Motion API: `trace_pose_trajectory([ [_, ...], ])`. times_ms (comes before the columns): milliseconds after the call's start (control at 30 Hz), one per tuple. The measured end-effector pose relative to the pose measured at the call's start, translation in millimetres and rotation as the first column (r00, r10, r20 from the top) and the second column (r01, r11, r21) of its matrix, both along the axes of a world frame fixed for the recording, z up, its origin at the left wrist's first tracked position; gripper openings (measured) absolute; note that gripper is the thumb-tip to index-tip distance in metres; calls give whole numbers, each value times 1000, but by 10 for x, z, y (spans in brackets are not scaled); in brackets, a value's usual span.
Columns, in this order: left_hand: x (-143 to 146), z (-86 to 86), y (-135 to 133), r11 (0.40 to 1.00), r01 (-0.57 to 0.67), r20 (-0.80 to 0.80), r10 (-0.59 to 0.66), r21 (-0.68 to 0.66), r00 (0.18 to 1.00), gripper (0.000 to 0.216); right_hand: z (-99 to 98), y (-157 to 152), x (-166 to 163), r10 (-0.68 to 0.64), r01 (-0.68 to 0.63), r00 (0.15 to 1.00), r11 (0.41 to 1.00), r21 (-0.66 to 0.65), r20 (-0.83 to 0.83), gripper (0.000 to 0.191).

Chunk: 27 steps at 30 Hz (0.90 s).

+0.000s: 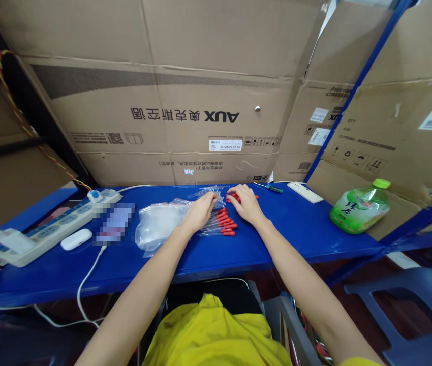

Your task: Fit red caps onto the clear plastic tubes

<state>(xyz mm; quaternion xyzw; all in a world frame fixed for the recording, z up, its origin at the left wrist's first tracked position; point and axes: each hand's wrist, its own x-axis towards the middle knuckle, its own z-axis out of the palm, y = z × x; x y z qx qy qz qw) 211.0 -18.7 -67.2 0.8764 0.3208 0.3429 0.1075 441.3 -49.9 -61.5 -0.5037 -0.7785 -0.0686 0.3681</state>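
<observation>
The thin metal rods with glossy red ends (228, 223) lie in a row on the long blue table (246, 254), between the two forearms. All the red ends point to the right side and the bare shafts to the left; I suppose they are laid so in order that the pieces do not tangle. Behind them, by the left fingertips, is a loose heap of bare silvery rods (207, 191). Small red pieces (233, 197) are gathered under and beside the right fingers, so each kind is near one hand, probably for short reaching.

The left hand (199, 212) has its thumb and fingertips brought close together at the silvery heap, as for a fine pinch; whether a rod is between them, I cannot tell. The right hand (247, 204) is loosely curved, palm down, over the red pieces; what it holds, if anything, is hidden.

Just left of the left hand lie flat, clear plastic bags (158, 226). Farther back at the right is a slim screwdriver with a dark green handle (274, 188), then a tilted green plastic bottle (360, 208), which seems to lean on the brown cardboard.
</observation>
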Motion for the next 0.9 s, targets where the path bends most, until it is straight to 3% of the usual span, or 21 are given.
trace_pose_trajectory([
  [100, -10, -17, 5, 996, -60, -4, 60, -58, 998, 22, -75, 81, 204, -255, 251, 964, 966, -55, -77, 25],
  [167, -8, -19, 7, 993, -76, -21, 74, -88, 997, 20, -130, 117, 350, -457, 442, 885, 884, -149, -87, 27],
  [233, -2, -20, 10, 992, -68, -26, 66, -103, 998, 18, -174, 138, 476, -627, 589, 774, 762, -271, -81, 28],
  [300, 4, -23, 16, 993, -55, -20, 53, -104, 998, 17, -203, 153, 568, -704, 639, 707, 677, -365, -66, 32],
  [433, 3, -33, 29, 998, -10, -20, 9, -61, 1000, 23, -239, 193, 642, -724, 649, 689, 624, -436, -12, 33],
  [600, -15, -9, 2, 999, -19, -83, 15, -36, 996, 31, -308, 235, 666, -718, 652, 696, 625, -429, 9, 23],
  [700, -16, 22, -36, 998, -52, -133, 47, -35, 990, 33, -337, 253, 690, -716, 644, 695, 660, -387, -65, 17],
  [800, -10, 43, -64, 993, -109, -151, 100, -51, 984, 33, -314, 271, 676, -665, 606, 703, 745, -279, -252, 15],
  [900, -4, 49, -70, 986, -155, -140, 146, -58, 979, 32, -228, 260, 563, -481, 478, 768, 870, -121, -424, 21],
])
